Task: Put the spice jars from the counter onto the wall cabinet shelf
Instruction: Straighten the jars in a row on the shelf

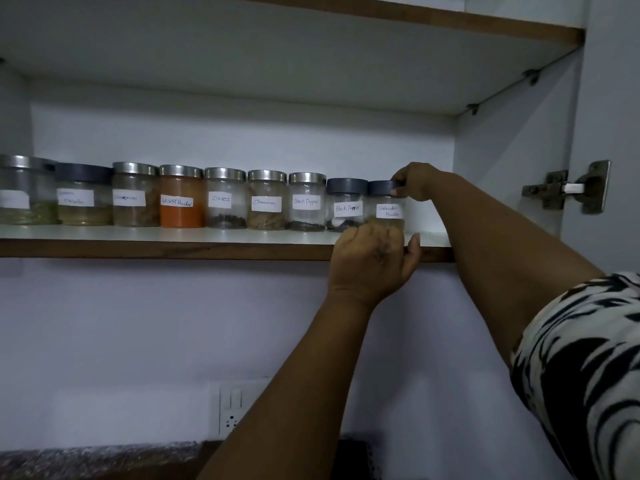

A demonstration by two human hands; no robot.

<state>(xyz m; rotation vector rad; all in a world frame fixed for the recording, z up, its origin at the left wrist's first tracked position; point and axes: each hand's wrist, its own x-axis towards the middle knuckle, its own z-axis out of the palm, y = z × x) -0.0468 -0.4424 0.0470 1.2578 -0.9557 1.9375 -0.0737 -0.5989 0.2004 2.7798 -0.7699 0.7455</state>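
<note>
Right hand [414, 180] pinching the grey lid of the coriander jar [387, 206], right of centre; left hand [372, 259] curled round its base. Last of nine jars on the shelf [166, 237].

The left hand [372, 259] covered the base of the coriander powder jar [387, 206]; its fingertips were out of sight. The leftmost jar [24, 190] was cut by the frame edge, label unreadable. Labels on the second jar [84, 195] and third jar [135, 195] were too blurred to read.
</note>
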